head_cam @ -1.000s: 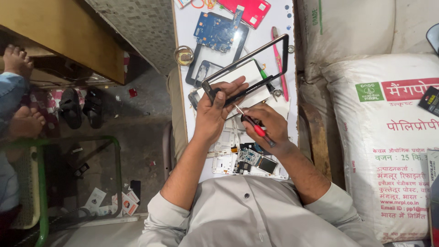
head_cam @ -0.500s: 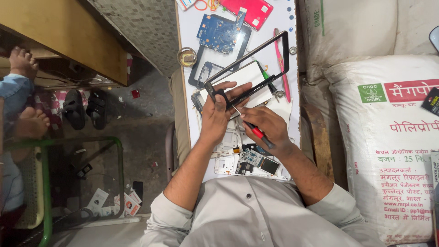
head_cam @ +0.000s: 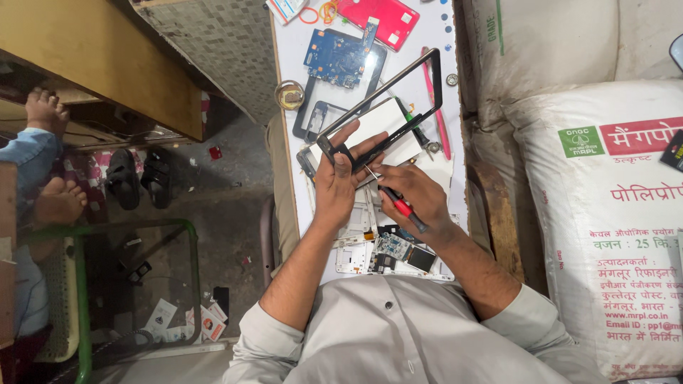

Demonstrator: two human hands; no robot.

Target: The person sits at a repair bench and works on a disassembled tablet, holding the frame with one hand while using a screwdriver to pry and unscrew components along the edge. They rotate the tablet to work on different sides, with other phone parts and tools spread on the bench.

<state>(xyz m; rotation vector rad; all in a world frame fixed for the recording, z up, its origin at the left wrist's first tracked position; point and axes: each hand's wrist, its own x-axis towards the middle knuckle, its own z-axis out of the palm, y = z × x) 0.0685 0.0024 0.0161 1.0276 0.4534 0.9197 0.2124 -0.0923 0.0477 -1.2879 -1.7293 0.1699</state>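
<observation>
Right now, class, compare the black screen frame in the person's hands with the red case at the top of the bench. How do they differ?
The black screen frame is an open, see-through outline; the red case is a solid slab. The frame is tilted, lifted in the left hand, with the right hand's screwdriver at its lower edge; the case lies flat, untouched. Both are rectangular.

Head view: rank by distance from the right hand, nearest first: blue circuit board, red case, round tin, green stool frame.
From the right hand:
1. Round tin, up-left at the bench edge.
2. Blue circuit board, higher up the bench; close to the tin's distance, hard to separate.
3. Red case, top of the bench.
4. Green stool frame, far left on the floor.
</observation>
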